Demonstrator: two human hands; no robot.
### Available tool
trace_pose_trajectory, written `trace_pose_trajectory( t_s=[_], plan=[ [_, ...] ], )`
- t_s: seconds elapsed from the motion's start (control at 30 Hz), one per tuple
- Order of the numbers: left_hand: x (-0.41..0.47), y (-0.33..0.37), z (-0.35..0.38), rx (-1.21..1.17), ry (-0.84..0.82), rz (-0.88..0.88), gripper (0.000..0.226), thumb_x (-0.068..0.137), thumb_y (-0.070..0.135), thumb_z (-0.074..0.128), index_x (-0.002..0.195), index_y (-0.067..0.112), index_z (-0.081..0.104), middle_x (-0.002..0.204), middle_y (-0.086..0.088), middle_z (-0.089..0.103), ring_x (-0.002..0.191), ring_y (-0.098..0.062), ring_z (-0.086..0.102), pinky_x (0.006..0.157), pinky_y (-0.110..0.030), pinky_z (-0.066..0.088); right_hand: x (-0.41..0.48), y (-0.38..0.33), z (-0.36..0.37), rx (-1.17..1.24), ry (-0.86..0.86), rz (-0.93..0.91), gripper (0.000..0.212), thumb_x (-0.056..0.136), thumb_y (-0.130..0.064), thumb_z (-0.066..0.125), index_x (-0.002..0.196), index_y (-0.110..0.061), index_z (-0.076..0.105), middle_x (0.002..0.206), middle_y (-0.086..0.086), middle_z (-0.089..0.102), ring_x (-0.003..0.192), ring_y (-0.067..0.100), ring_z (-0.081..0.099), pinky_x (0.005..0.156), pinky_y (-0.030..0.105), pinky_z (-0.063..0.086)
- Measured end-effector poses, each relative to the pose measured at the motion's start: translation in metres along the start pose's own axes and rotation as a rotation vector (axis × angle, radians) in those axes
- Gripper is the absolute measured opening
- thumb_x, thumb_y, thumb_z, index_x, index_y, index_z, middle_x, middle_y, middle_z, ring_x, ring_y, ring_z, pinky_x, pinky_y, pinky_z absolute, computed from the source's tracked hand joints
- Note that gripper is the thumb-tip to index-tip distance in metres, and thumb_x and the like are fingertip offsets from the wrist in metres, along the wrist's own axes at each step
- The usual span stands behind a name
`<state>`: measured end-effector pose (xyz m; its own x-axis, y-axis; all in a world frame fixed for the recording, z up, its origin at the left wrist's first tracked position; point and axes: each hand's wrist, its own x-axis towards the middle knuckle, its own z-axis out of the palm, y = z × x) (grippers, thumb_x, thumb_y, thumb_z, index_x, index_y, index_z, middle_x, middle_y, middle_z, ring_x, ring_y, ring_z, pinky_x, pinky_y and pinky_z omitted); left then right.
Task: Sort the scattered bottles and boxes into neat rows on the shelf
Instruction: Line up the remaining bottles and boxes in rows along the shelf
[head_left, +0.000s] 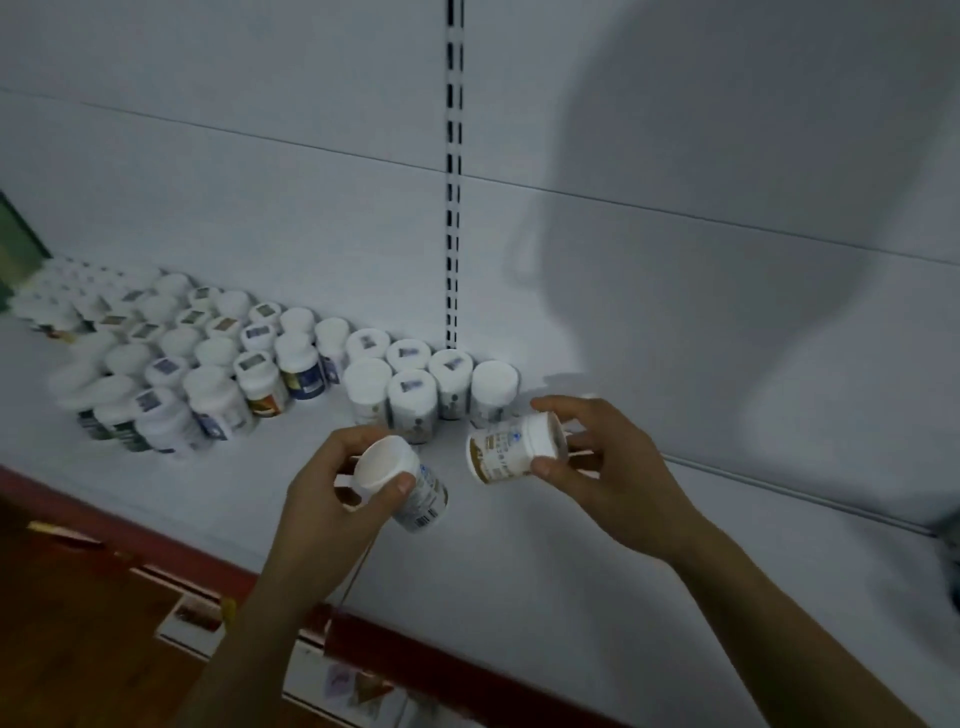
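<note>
My left hand (332, 488) grips a white-capped bottle (410, 488) by its cap, tilted, just above the white shelf (571, 571). My right hand (608, 467) holds a second white-capped bottle with a brown label (506, 452), lying on its side in the air with its base towards the left. Behind both hands stand several white-capped bottles in rows (410, 384) against the back wall, running off to the left (171, 364).
The shelf has a red front edge (415, 660). A slotted upright (453, 208) runs down the white back panel. A green box (18, 239) stands at the far left. Boxes lie on a lower level (337, 680) below the shelf. Wooden floor shows at lower left.
</note>
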<state>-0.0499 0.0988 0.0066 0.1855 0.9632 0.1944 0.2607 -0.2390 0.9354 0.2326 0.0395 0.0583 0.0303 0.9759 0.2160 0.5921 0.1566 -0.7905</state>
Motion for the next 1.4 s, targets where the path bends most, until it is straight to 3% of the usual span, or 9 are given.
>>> trace_pose_trajectory(
  t_s=[0.2,0.33,0.5,0.77,0.9,1.0,1.07,1.2,1.4],
  plan=[
    [0.012,-0.013,-0.035,0.036,-0.057,0.051,0.036,0.078,0.046,0.075,0.112,0.048,0.061,0.111,0.026,0.064,0.102,-0.005,0.061,0.073,-0.036,0.054,0.082,-0.024,0.025,-0.591,-0.275,-0.257,0.057,0.089,-0.025,0.078,0.141,-0.028,0.055,0.138,-0.005,0.055,0.123,0.017,0.048,0.103,0.033,0.042],
    [0.015,-0.02,-0.049,0.078,-0.124,0.101,0.043,0.075,0.06,0.07,0.115,0.049,0.059,0.112,0.026,0.063,0.105,-0.003,0.058,0.075,-0.028,0.049,0.104,-0.027,0.049,-0.829,-0.36,-0.28,0.06,0.088,-0.022,0.077,0.142,-0.03,0.051,0.145,-0.006,0.051,0.127,0.019,0.046,0.1,0.039,0.041],
    [0.021,-0.029,-0.06,0.138,-0.202,0.107,0.048,0.082,0.046,0.081,0.124,0.04,0.058,0.118,0.02,0.062,0.11,-0.002,0.056,0.077,-0.011,0.04,0.102,-0.025,0.061,-0.826,-0.3,-0.274,0.068,0.085,-0.021,0.08,0.144,-0.028,0.048,0.141,-0.004,0.055,0.126,0.021,0.049,0.098,0.04,0.042],
    [0.025,-0.042,-0.066,0.162,-0.288,0.171,0.054,0.081,0.032,0.085,0.127,0.041,0.057,0.124,0.024,0.059,0.12,-0.002,0.052,0.09,-0.019,0.043,0.086,-0.026,0.069,-0.808,-0.153,-0.226,0.048,0.089,-0.025,0.076,0.133,-0.024,0.059,0.131,-0.005,0.061,0.119,0.022,0.054,0.094,0.04,0.045],
    [0.029,-0.048,-0.066,0.159,-0.372,0.18,0.064,0.079,0.035,0.087,0.131,0.045,0.052,0.127,0.029,0.058,0.121,0.002,0.053,0.087,-0.009,0.043,0.076,-0.027,0.075,-0.832,-0.084,-0.195,0.045,0.089,-0.026,0.076,0.132,-0.022,0.062,0.135,-0.001,0.06,0.127,0.024,0.05,0.099,0.038,0.04],
    [0.029,-0.052,-0.063,0.124,-0.444,0.166,0.069,0.079,0.032,0.087,0.131,0.053,0.046,0.13,0.039,0.052,0.12,0.012,0.051,0.09,-0.005,0.044,0.061,-0.034,0.085,-0.698,0.064,-0.18,0.05,0.089,-0.03,0.076,0.135,-0.023,0.059,0.138,-0.001,0.056,0.126,0.022,0.049,0.101,0.037,0.042],
    [0.028,-0.055,-0.059,0.107,-0.422,0.16,0.069,0.078,0.029,0.088,0.129,0.051,0.047,0.129,0.04,0.052,0.119,0.013,0.051,0.092,-0.007,0.046,0.045,-0.043,0.098,-0.463,0.151,-0.14,0.042,0.092,-0.039,0.069,0.13,-0.028,0.057,0.128,-0.009,0.057,0.113,0.01,0.055,0.093,0.024,0.044],
    [0.03,-0.047,-0.049,0.042,-0.351,0.227,0.065,0.073,0.029,0.09,0.125,0.042,0.054,0.124,0.021,0.057,0.114,0.001,0.058,0.088,-0.012,0.051,0.015,-0.056,0.134,-0.183,0.042,0.014,0.06,0.087,-0.069,0.06,0.138,-0.043,0.043,0.125,-0.022,0.051,0.098,0.006,0.058,0.072,0.012,0.044],
    [0.028,-0.03,-0.03,0.002,-0.369,0.306,0.074,0.073,0.041,0.082,0.139,0.037,0.048,0.13,0.02,0.053,0.121,-0.004,0.055,0.088,-0.015,0.051,-0.009,-0.057,0.154,0.278,0.336,0.152,0.044,0.089,-0.035,0.072,0.129,-0.024,0.058,0.116,-0.012,0.065,0.099,0.017,0.065,0.07,0.027,0.056]
  ],
)
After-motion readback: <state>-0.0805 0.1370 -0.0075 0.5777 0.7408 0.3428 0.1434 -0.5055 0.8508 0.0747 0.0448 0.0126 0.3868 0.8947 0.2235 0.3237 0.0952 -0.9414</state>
